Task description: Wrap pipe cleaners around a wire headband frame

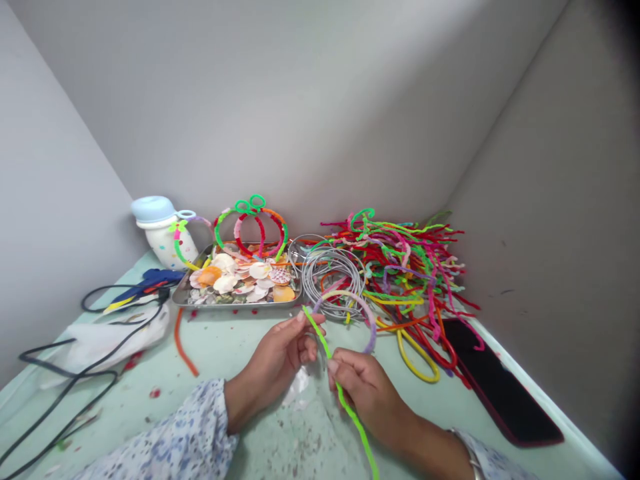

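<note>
The lime-green pipe cleaner (356, 421) runs between my hands at the near middle of the table (225, 353), just beside the purple-and-cream hoop (373, 328). My left hand (280, 357) pinches the far end of the pipe cleaner between thumb and forefinger, its other fingers loosely curled. My right hand (367, 390) pinches it lower down, thumb against bent forefinger, with the free length hanging toward the near edge.

Handling, in my judgement:
1. Set the far end flat against the hoop and hold it firmly there, so that it cannot slip.
2. Guide with the right hand close to the hoop; a short span should give better control than a long one.
3. Apply light, even tension. Too hard a pull may kink the core or bend the hoop out of round.
4. Hold the free length clear of the patterned sleeves (190, 427).

Limits of view: the near part of the hoop is hidden by my hands, so I cannot tell whether it is closed or which fingers bear on it. The pipe cleaner's near end is cut off by the lower edge. Behind the hoop, the coil of silver wire (309, 283) and the pipe-cleaner pile (400, 257) overlap, and single strands are hard to separate.
</note>
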### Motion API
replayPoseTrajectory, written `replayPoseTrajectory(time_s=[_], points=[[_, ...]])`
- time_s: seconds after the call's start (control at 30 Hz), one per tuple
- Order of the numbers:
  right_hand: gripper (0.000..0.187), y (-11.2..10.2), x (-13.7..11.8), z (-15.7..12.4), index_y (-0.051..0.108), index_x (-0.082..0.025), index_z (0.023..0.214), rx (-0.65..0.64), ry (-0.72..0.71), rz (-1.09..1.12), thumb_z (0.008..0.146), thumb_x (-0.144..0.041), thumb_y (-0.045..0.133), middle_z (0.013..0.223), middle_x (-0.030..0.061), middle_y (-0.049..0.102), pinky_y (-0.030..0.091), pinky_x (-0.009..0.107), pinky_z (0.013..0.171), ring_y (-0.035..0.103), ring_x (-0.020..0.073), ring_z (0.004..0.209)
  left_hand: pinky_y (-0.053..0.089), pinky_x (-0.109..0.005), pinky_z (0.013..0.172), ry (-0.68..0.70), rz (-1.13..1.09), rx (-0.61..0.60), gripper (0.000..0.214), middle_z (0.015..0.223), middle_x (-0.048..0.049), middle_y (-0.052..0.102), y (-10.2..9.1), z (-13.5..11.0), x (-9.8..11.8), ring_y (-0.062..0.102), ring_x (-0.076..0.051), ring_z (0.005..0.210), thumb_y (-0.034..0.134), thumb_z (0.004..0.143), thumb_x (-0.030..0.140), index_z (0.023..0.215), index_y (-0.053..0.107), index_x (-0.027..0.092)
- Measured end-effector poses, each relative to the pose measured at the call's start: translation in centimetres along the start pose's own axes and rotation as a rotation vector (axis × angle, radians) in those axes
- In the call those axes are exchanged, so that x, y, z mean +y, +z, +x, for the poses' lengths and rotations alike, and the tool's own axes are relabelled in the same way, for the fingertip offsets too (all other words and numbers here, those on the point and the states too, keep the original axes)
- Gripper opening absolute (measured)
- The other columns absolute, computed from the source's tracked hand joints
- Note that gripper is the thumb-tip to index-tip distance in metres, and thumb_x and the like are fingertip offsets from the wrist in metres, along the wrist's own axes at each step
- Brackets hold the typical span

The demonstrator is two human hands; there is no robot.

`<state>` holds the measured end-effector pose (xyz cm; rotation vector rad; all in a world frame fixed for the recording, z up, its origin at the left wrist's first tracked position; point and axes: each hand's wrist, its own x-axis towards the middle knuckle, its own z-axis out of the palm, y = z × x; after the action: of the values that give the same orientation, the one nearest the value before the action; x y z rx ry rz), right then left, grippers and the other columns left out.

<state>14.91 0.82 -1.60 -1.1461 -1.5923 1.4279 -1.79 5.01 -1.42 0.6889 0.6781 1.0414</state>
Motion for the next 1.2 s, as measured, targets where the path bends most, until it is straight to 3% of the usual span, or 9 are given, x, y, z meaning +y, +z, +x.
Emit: replayPoseTrajectory(time_s=[0.13, 0.33, 0.53, 0.63, 0.83, 1.0, 1.2], points=[[0.034, 0.0, 0.2, 0.2, 0.055, -0.018, 0.066, -0.03, 0.06, 0.1, 0.088, -0.041, 0.046, 0.047, -0.0052, 0.044, 0.031, 0.022, 0.045, 0.04, 0.01, 0.043, 0.046, -0.016, 0.051, 0.016, -0.045, 0.007, 0.024, 0.086, -0.0066, 0.067, -0.1, 0.0, 0.2, 0.056, -0.006, 0.054, 0.066, 0.087, 0.03, 0.1, 0.071, 0.01], [0.035, 0.1, -0.1, 0.0, 0.056, -0.017, 0.068, -0.122, 0.028, 0.004, 0.092, -0.039, 0.043, 0.049, -0.0053, 0.043, 0.031, 0.022, 0.047, 0.038, 0.0095, 0.045, 0.044, -0.013, 0.05, 0.042, -0.068, 0.037, 0.016, 0.076, -0.0022, 0.064, -0.3, 0.1, 0.3, 0.051, -0.004, 0.051, 0.073, 0.08, 0.024, 0.087, 0.072, 0.01], [0.03, 0.3, -0.2, -0.4, 0.036, -0.019, 0.063, -0.106, -0.287, -0.467, 0.091, -0.025, 0.044, 0.058, -0.0058, 0.036, 0.023, 0.024, 0.053, 0.034, 0.0087, 0.054, 0.038, -0.011, 0.046, 0.045, 0.023, 0.13, 0.019, 0.068, -0.0017, 0.062, -0.2, 0.2, 0.1, 0.045, -0.003, 0.049, 0.076, 0.075, 0.024, 0.081, 0.072, 0.007], [0.026, 0.5, 0.0, -0.4, 0.037, -0.019, 0.066, -0.079, -0.355, -0.597, 0.092, -0.023, 0.043, 0.061, -0.0049, 0.039, 0.022, 0.026, 0.056, 0.036, 0.0096, 0.057, 0.036, -0.012, 0.045, 0.043, 0.019, 0.145, 0.018, 0.066, -0.0011, 0.061, 0.0, 0.1, 0.1, 0.044, -0.003, 0.047, 0.077, 0.074, 0.023, 0.081, 0.072, 0.007], [0.028, 0.5, 0.2, -0.1, 0.042, -0.02, 0.068, -0.079, -0.099, -0.293, 0.093, -0.031, 0.046, 0.057, -0.0064, 0.04, 0.028, 0.022, 0.051, 0.038, 0.0091, 0.053, 0.037, -0.012, 0.044, 0.076, -0.022, 0.199, 0.019, 0.065, 0.0011, 0.058, 0.1, 0.4, 0.9, 0.044, -0.003, 0.048, 0.077, 0.073, 0.024, 0.083, 0.072, 0.008], [0.024, 0.6, 0.2, 0.0, 0.05, -0.018, 0.071, -0.088, -0.019, -0.118, 0.091, -0.032, 0.051, 0.057, -0.0036, 0.053, 0.037, 0.022, 0.054, 0.048, 0.0106, 0.053, 0.038, -0.013, 0.044, 0.078, -0.047, 0.215, 0.018, 0.072, -0.001, 0.063, 0.2, 0.5, 1.3, 0.045, -0.003, 0.048, 0.075, 0.075, 0.023, 0.087, 0.071, 0.01], [0.027, 0.3, 0.4, 0.5, 0.052, -0.018, 0.074, -0.045, 0.052, 0.146, 0.089, -0.041, 0.055, 0.06, -0.0031, 0.057, 0.043, 0.023, 0.054, 0.052, 0.0099, 0.05, 0.041, -0.017, 0.052, -0.004, 0.077, 0.025, 0.027, 0.078, -0.0035, 0.064, 0.4, -0.2, 0.6, 0.049, -0.006, 0.053, 0.076, 0.077, 0.031, 0.094, 0.072, 0.011]])
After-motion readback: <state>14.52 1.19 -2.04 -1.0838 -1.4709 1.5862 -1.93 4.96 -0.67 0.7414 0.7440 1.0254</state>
